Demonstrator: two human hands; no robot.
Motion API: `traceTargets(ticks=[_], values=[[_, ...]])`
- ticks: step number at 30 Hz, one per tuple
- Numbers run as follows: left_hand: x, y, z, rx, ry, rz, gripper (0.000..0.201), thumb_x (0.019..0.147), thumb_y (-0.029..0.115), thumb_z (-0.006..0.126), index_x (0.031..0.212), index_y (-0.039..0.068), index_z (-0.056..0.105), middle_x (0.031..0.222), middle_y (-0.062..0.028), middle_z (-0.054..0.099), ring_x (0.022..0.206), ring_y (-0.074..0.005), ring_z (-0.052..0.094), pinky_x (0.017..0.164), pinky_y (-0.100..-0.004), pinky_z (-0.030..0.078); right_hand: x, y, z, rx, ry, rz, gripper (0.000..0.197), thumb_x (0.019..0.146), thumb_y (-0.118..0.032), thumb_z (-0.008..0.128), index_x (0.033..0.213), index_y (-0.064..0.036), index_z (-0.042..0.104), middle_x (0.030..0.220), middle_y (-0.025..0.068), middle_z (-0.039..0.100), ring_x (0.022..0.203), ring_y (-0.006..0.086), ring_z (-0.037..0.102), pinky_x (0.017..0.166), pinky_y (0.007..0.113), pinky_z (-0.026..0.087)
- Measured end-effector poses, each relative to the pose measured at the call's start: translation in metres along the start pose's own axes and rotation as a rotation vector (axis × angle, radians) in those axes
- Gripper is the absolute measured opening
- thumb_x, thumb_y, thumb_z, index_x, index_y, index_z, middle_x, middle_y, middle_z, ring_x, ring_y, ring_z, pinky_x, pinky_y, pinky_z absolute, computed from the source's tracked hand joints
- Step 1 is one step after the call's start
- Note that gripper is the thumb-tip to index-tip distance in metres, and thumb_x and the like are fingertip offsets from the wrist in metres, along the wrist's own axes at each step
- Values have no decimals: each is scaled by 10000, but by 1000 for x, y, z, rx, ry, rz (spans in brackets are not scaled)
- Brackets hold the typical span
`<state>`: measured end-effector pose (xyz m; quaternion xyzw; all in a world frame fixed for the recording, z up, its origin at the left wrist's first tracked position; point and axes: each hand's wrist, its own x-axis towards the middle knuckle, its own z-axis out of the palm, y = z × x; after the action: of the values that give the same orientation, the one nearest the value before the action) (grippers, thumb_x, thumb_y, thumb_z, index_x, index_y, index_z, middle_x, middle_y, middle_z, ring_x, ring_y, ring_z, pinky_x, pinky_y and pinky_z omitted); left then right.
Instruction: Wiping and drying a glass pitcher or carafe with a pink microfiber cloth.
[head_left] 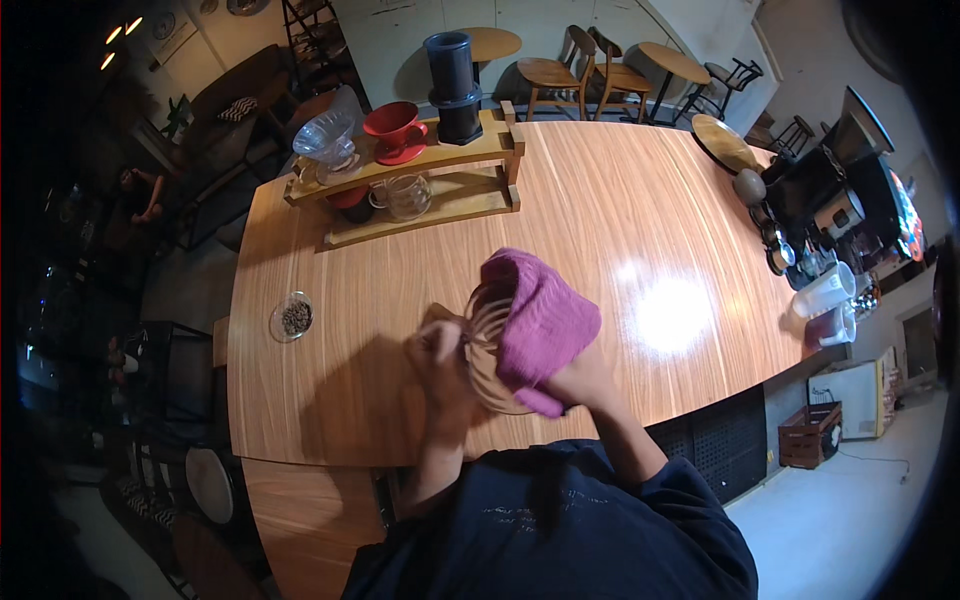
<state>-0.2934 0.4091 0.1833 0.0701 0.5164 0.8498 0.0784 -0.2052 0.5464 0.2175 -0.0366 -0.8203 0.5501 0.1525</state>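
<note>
In front of me, above the table, a clear coffee dripper (487, 345) with curved ribs is tilted on its side. My left hand (440, 350) is closed at its narrow end, slightly blurred. A purple cloth (550, 315) drapes over the dripper's wide side and hides much of it. My right hand (582, 382) grips this cloth from the right, pressing it against the dripper; the fingers are mostly covered. Left of my hands, a small glass dish (291, 328) of dark coffee beans rests on the wooden table (350, 290).
A wooden stand (455, 146) at the back left carries a clear dripper (325, 140), a red dripper (396, 130) and a dark cylindrical brewer (453, 85). A glass server (408, 196) sits below. Plastic cups (824, 291) and a black machine (815, 195) line the right edge.
</note>
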Motion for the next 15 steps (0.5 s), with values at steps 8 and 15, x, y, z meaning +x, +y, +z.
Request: traceTargets(ticks=[8, 15], values=[[7, -4, 13, -287, 292, 6, 241, 943, 103, 479, 723, 19, 530, 732, -22, 480, 673, -131, 541, 737, -344, 550, -8, -10, 2, 199, 100, 166, 578, 775, -301, 800, 1234, -8, 607, 1179, 158, 659, 1134, 281, 630, 1007, 408, 462], [22, 4, 1, -390, 262, -7, 274, 931, 112, 464, 668, 65, 403, 734, -16, 388, 631, -149, 500, 861, -439, 569, -46, 11, 23, -39, 119, -169, 765, 758, -315, 842, 1373, -18, 497, 1353, 201, 541, 1313, 349, 488, 1096, 462, 378]])
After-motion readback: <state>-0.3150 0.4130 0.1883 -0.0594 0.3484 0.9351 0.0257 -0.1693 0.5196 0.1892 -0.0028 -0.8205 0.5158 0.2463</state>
